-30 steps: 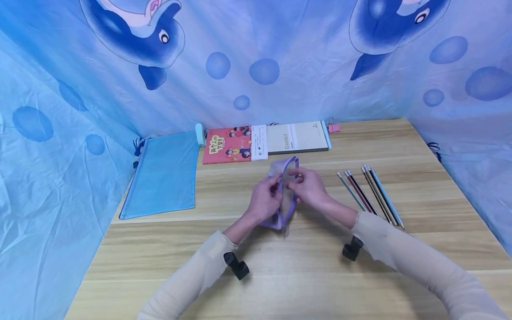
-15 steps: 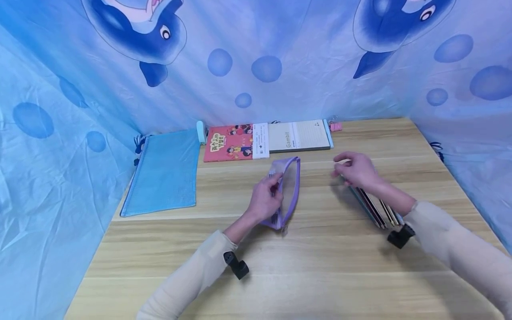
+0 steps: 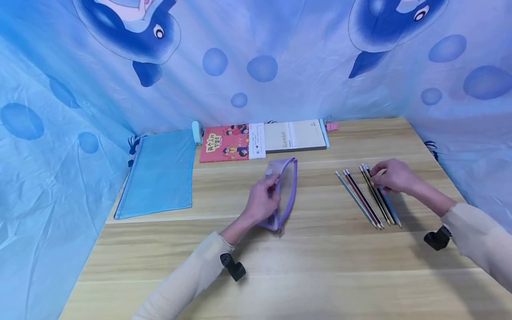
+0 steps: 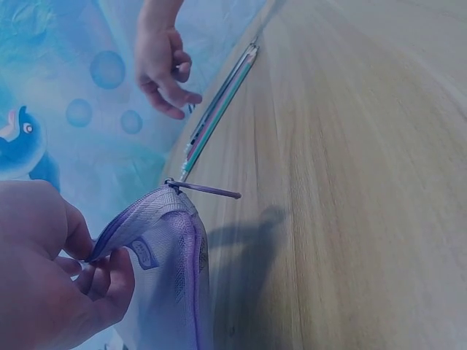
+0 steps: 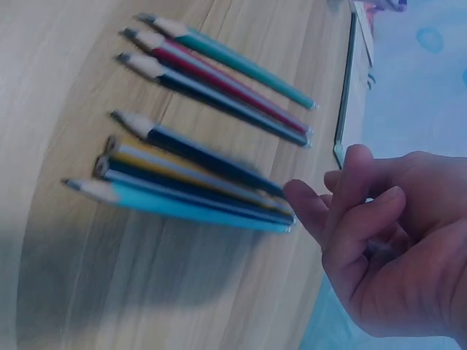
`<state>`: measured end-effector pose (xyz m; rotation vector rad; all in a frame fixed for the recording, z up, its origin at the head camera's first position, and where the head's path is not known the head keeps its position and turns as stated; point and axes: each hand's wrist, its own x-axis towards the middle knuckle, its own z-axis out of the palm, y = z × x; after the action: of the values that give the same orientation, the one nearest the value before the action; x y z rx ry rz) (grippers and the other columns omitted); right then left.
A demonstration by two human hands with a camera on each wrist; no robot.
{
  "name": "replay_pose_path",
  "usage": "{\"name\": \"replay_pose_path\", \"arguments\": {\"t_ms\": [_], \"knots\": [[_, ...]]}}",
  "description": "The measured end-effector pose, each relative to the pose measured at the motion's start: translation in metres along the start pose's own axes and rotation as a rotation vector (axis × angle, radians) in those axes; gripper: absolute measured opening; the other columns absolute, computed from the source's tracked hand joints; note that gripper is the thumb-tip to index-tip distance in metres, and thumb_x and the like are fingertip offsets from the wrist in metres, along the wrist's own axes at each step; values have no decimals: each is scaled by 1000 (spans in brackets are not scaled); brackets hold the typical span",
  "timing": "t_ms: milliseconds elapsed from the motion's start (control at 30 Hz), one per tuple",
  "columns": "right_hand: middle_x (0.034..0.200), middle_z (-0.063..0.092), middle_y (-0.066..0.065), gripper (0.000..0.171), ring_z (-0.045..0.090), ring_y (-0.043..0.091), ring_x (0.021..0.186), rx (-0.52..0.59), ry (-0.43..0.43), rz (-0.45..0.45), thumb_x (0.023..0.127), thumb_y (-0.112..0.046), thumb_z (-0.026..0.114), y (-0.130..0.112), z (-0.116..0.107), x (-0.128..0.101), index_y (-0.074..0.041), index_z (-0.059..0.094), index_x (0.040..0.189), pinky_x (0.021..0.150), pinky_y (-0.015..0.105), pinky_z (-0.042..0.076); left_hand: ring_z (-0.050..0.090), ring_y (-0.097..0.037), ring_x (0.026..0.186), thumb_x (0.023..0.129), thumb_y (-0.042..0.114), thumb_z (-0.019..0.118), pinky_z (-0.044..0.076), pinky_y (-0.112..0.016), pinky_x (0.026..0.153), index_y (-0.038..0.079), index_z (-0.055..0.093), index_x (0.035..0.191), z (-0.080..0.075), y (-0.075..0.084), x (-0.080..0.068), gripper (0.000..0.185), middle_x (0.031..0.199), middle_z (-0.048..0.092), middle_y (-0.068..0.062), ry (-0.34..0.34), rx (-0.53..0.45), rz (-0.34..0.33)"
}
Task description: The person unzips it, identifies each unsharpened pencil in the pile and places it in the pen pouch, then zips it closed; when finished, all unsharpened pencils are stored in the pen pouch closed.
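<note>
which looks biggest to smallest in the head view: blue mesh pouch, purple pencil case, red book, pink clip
1. blue mesh pouch, by far the largest.
2. red book.
3. purple pencil case, gripped by the left hand; it stands on edge, so its rank against the book is unsure.
4. pink clip, smallest.

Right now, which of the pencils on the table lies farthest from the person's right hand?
The teal-green pencil, outermost on the purple pouch's side of the row. The right hand is at the opposite end, by the light blue pencil.
</note>
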<state>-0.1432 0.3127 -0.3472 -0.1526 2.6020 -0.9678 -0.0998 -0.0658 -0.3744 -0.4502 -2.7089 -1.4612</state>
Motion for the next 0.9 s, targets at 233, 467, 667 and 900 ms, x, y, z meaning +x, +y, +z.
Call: {"name": "replay_pose_path", "arguments": {"t_ms": [233, 467, 667, 900], "knots": [[70, 66, 6, 30, 62, 21, 55, -19, -42, 20, 93, -9, 62, 6, -2, -4, 13, 59, 113, 43, 29, 44, 59, -27, 87, 78, -10, 61, 54, -34, 75, -6, 55, 137, -1, 1, 1, 60, 99, 63, -17, 4, 4, 3], [69, 66, 5, 27, 63, 21, 54, -39, -30, 15, 93, -9, 63, 14, 1, -4, 12, 60, 110, 42, 30, 45, 59, -26, 88, 78, -11, 61, 54, -31, 76, -5, 54, 138, 0, 1, 0, 61, 101, 63, -16, -7, 3, -11], [64, 63, 3, 28, 63, 22, 53, -58, -33, 14, 91, -7, 61, 16, 5, -2, 13, 59, 111, 41, 30, 44, 60, -25, 88, 78, -11, 61, 54, -30, 76, -4, 55, 138, 2, 0, 0, 60, 101, 64, -16, -7, 1, -17], [59, 60, 1, 26, 64, 19, 50, -166, -8, -19, 87, -5, 61, 12, 11, 2, 13, 59, 106, 49, 33, 54, 59, -24, 87, 79, -12, 61, 54, -29, 74, -3, 54, 139, 2, 0, 1, 61, 99, 63, -14, -16, -5, -32]]}}
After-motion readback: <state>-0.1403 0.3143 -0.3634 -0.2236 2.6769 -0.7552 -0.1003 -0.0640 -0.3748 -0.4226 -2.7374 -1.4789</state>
